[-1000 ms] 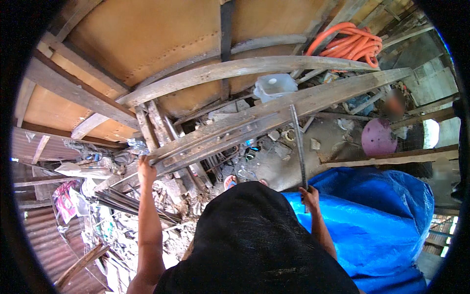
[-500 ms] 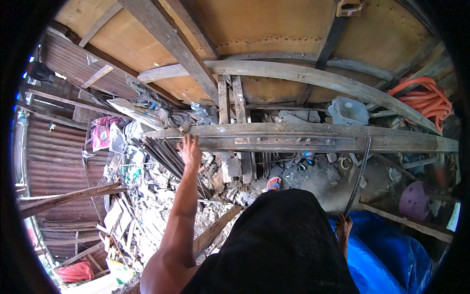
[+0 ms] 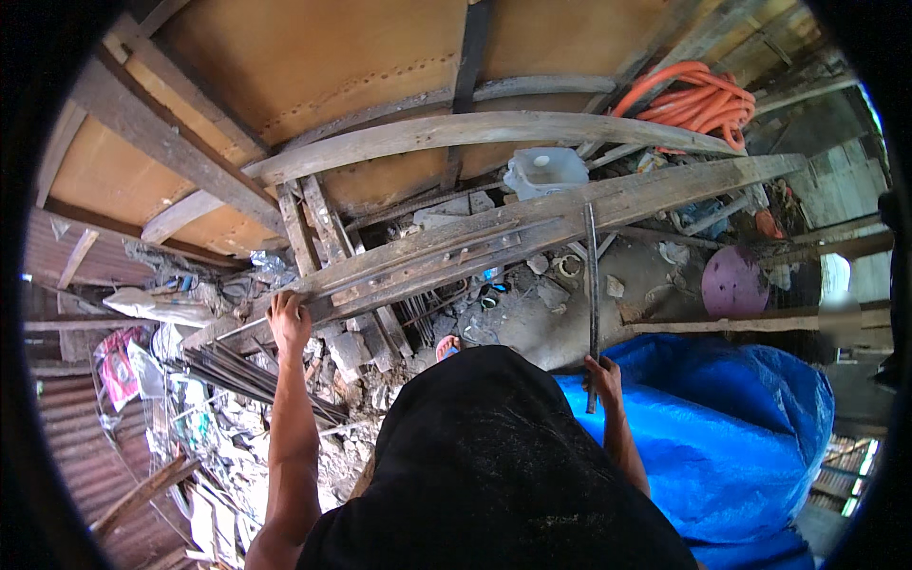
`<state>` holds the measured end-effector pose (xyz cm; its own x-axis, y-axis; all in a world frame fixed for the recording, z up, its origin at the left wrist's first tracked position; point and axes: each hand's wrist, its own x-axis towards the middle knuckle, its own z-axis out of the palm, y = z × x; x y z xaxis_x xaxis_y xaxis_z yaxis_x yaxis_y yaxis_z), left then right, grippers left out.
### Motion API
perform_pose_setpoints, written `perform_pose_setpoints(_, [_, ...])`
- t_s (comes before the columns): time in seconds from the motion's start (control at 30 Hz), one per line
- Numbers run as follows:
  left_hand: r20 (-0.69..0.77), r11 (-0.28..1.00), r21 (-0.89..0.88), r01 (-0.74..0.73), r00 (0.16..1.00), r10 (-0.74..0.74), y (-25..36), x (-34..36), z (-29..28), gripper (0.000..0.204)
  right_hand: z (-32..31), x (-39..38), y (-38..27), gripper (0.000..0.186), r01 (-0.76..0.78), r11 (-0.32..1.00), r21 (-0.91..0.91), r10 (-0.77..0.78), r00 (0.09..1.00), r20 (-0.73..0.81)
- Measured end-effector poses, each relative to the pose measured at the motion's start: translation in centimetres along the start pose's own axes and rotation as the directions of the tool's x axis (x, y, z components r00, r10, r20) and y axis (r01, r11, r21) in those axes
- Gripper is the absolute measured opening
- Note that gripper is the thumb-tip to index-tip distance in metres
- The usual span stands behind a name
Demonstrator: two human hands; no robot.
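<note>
My left hand (image 3: 290, 321) is at the left part of a long wooden beam (image 3: 665, 185), its fingers curled down over a thin metal rod (image 3: 418, 268) that runs along the beam. Short pegs or nails (image 3: 464, 255) stick up beside this rod. In my right hand (image 3: 604, 375), closed around its lower end, is a long dark metal bar (image 3: 593, 275). The bar's upper end lies against the beam, so it points away from me. Below my left hand, a bundle of dark metal rods (image 3: 237, 375) leans under the beam.
A blue tarpaulin (image 3: 703, 427) covers something at my right. Past the beam sit a pale plastic container (image 3: 546, 173) and a coiled orange hose (image 3: 698, 104). A purple round object (image 3: 734, 282) stands at the right. Rubble (image 3: 332, 456) and wood scraps cover the ground at left.
The view has turned to the right, so the beam now slants across it. My right hand and the bar show more fully beside the tarpaulin. My left hand remains on the beam.
</note>
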<state>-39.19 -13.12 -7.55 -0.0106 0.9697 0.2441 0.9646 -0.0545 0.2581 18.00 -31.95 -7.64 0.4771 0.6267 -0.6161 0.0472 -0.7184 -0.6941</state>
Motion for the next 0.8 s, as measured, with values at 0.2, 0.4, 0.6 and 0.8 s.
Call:
perform_pose_setpoints(0.2, [0.055, 0.997, 0.021, -0.08, 0.995, 0.079, -1.2, -0.6, -0.8, 0.016, 0.1, 0.5, 0.3, 0.02, 0.003, 0.999, 0.051, -0.003, 1.0, 0.004])
perform_pose_setpoints(0.4, [0.105, 0.987, 0.136, 0.088, 0.989, -0.103, -3.4, -1.3, -2.4, 0.02, -1.0, 2.2, 0.9, 0.019, -0.074, 0.995, -0.072, 0.069, 0.995, -0.066])
perform_pose_setpoints(0.6, [0.096, 1.0, -0.001, 0.003, 0.995, -0.003, -0.9, -1.2, -2.1, 0.028, -2.2, 2.0, 0.4, 0.028, 0.048, 0.791, -0.609, -0.299, 0.9, -0.317])
perform_pose_setpoints(0.8, [0.115, 1.0, -0.023, 0.002, 0.993, 0.0, 0.8, -0.1, -1.6, 0.022, -6.4, 3.7, -3.3, 0.025, 0.163, 0.5, -0.851, -0.443, 0.892, -0.089])
